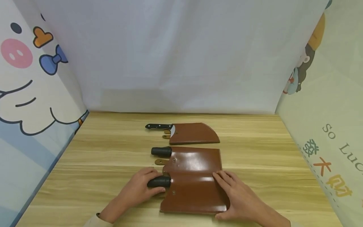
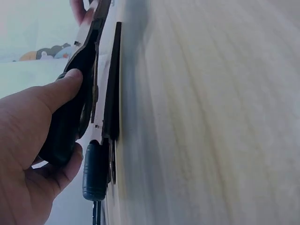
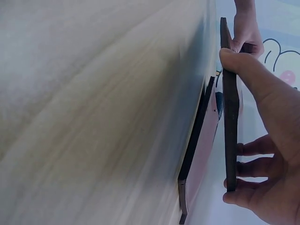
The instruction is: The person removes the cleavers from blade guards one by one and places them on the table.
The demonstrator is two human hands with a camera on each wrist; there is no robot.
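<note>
Nearest to me is a cleaver in a brown leather sheath (image 1: 195, 197), its dark handle (image 1: 159, 182) pointing left. My left hand (image 1: 136, 189) grips that handle, with the thumb along it in the left wrist view. At the opposite end, my right hand (image 1: 244, 200) holds the sheath's end edge between thumb and fingers. Both wrist views show this sheathed cleaver (image 3: 230, 108) raised off the table. Just behind it lies a second cleaver in a brown sheath (image 1: 195, 159), partly overlapped in the head view, with a dark handle (image 2: 95, 171).
Farther back lies a third sheathed cleaver (image 1: 194, 134) with a black riveted handle (image 1: 158, 126) and a rounded tip. The wood-grain table (image 1: 255, 138) meets a white cloth (image 1: 175, 63) at the back. Printed cloths hang on the left (image 1: 56, 104) and right (image 1: 320, 119).
</note>
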